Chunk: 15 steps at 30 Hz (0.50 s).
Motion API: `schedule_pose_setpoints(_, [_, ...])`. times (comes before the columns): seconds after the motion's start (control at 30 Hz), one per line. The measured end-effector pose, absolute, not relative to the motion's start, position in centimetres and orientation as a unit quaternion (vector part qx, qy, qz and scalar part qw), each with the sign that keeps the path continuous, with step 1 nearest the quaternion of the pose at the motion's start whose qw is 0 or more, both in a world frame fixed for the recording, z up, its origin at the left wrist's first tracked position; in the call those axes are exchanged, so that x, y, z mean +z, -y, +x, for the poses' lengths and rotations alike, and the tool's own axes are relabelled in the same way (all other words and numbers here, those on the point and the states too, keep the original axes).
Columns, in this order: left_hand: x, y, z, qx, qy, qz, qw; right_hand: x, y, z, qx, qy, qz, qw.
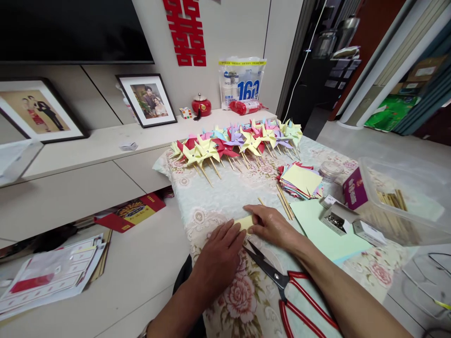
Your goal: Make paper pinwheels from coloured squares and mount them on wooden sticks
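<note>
A small yellow paper square (244, 222) lies on the floral tablecloth (225, 197) between my hands. My left hand (219, 256) rests flat on the cloth, its fingertips pressing the paper's left part. My right hand (271, 226) lies over the paper's right edge, fingers stretched and pressing down. Red-handled scissors (282, 281) lie open just under my right wrist. A few wooden sticks (284, 202) lie past my right hand.
A row of finished paper pinwheels (239, 141) lines the table's far edge. A stack of coloured paper squares (301, 180), a box of pins (336, 220), a green sheet (326, 237) and a clear tub of sticks (405, 202) sit right. A low cabinet (88, 155) stands left.
</note>
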State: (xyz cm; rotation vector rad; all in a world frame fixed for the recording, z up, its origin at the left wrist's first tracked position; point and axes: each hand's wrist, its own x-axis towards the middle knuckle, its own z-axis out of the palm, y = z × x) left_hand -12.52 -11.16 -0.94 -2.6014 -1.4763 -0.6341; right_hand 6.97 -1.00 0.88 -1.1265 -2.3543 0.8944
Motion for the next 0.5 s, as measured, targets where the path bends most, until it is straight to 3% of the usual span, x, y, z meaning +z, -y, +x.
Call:
schedule_pose_setpoints(0.37, [-0.4, 11.3, -12.5, -0.185, 0.5, -0.846, 0.022, 3.7, 1.3, 7.5, 0.355, 0.839, -0.375, 0.17])
schedule_pose_setpoints(0.5, [-0.7, 11.3, -12.6, -0.177, 0.494, -0.851, 0.014, 7.4, 4.9, 10.3, 0.279, 0.861, -0.407, 0.123])
